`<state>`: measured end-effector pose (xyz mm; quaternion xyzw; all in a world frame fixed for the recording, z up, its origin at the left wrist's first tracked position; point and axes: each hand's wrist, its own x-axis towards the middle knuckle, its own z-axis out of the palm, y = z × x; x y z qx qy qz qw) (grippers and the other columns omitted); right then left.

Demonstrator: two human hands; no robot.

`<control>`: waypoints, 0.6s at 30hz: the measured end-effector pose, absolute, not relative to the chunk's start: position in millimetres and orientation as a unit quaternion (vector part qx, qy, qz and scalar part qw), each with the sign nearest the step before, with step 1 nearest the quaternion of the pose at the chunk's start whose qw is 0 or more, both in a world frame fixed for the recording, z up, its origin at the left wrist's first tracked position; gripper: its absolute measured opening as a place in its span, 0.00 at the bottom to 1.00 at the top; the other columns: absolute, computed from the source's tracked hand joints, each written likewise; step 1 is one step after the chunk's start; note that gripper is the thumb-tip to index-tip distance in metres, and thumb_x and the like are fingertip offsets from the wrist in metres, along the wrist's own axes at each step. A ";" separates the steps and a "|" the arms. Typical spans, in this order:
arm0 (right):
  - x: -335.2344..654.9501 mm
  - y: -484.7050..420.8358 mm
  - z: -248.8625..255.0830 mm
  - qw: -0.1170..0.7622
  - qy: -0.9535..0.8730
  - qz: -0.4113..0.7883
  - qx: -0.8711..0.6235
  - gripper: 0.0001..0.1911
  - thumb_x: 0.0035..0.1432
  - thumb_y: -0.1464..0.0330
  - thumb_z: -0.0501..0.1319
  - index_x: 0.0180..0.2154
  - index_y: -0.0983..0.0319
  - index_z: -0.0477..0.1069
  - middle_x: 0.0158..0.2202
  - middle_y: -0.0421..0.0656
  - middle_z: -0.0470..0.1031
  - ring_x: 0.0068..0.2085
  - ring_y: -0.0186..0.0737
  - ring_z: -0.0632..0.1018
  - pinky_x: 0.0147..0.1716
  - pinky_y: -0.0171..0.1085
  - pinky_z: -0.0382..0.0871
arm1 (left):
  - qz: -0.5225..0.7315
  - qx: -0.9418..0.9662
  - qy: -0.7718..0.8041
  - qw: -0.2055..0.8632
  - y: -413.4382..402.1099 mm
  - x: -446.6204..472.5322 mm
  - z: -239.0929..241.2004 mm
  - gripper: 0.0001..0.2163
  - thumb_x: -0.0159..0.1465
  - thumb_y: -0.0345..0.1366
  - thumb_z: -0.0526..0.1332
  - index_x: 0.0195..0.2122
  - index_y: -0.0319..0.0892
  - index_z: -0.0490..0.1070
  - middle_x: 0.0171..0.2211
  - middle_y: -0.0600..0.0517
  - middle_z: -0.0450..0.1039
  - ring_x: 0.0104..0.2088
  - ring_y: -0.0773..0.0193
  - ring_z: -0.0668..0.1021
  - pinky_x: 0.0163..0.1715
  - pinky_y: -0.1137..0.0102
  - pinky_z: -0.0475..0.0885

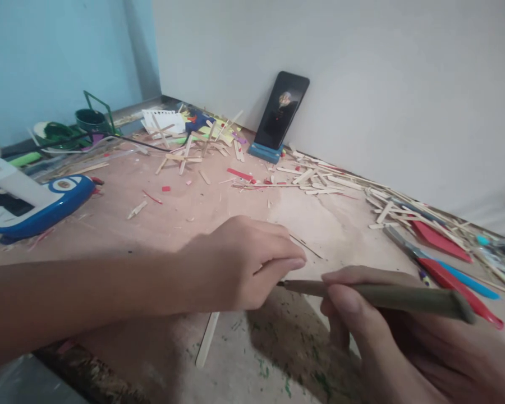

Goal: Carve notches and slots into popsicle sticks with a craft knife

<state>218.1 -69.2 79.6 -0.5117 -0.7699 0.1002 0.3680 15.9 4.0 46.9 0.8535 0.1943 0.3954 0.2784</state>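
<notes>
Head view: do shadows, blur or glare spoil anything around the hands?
Head view, near: the table is darkly shadowed below the left hand and beside the right hand; the tip of the slim tool looks dim. Head view, far: detail is soft, the picture on the phone hard to make out; no harsh glare.

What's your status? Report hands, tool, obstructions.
Right hand holds tool. Left hand curled at tool's thin end, hold unclear. Left hand partly hides wooden stick.

One head-worn view from close behind both hands (252,258) (437,342), forward and down across the tabletop (180,210).
</notes>
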 end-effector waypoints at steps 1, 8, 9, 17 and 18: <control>217.6 -68.1 79.2 0.367 -0.773 0.103 -0.508 0.05 0.67 0.65 0.65 0.37 0.55 0.79 0.27 0.40 0.82 0.23 0.39 0.81 0.21 0.35 0.76 | 0.398 0.853 0.194 0.277 4.1 16.0 46.8 0.12 0.75 0.29 0.58 0.38 0.37 0.80 0.36 0.49 0.82 0.36 0.66 0.79 0.37 0.72 0.72; 213.2 -61.8 72.1 0.371 -0.790 0.109 -0.476 0.05 0.68 0.70 0.63 0.37 0.57 0.76 0.32 0.40 0.85 0.27 0.36 0.84 0.24 0.31 0.77 | 0.399 0.847 0.209 0.282 4.3 16.9 46.6 0.12 0.74 0.28 0.58 0.37 0.36 0.81 0.35 0.49 0.82 0.36 0.67 0.80 0.37 0.72 0.72; 212.2 -61.1 71.5 0.369 -0.792 0.111 -0.474 0.05 0.68 0.71 0.62 0.37 0.56 0.76 0.32 0.40 0.85 0.28 0.37 0.85 0.25 0.31 0.78 | 0.401 0.847 0.207 0.283 4.6 16.9 46.6 0.11 0.74 0.28 0.58 0.38 0.37 0.81 0.36 0.49 0.82 0.36 0.67 0.79 0.37 0.73 0.72; 203.3 -60.7 71.1 0.366 -0.777 0.123 -0.497 0.08 0.68 0.69 0.62 0.33 0.57 0.74 0.22 0.35 0.78 0.19 0.33 0.76 0.18 0.31 0.71 | 0.403 0.851 0.204 0.268 4.4 16.3 47.5 0.10 0.73 0.26 0.59 0.37 0.38 0.80 0.34 0.53 0.80 0.34 0.69 0.78 0.37 0.74 0.71; 202.7 -61.7 71.1 0.356 -0.781 0.126 -0.497 0.09 0.68 0.69 0.62 0.32 0.57 0.73 0.21 0.35 0.77 0.18 0.32 0.75 0.18 0.31 0.70 | 0.405 0.851 0.200 0.268 4.0 16.5 47.6 0.10 0.73 0.26 0.59 0.37 0.38 0.80 0.35 0.52 0.81 0.35 0.69 0.78 0.38 0.74 0.72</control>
